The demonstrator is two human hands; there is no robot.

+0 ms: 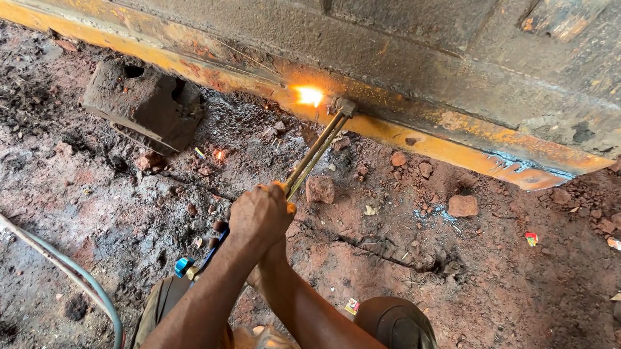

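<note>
Hands (262, 215) grip cutting torch (317, 149) flaming at yellow steel edge (429, 143).

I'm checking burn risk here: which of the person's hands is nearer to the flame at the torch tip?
Left, as far as shows. The left hand grips the cutting torch highest up its tubes, below the flame. The right hand sits mostly hidden behind and below it.
</note>
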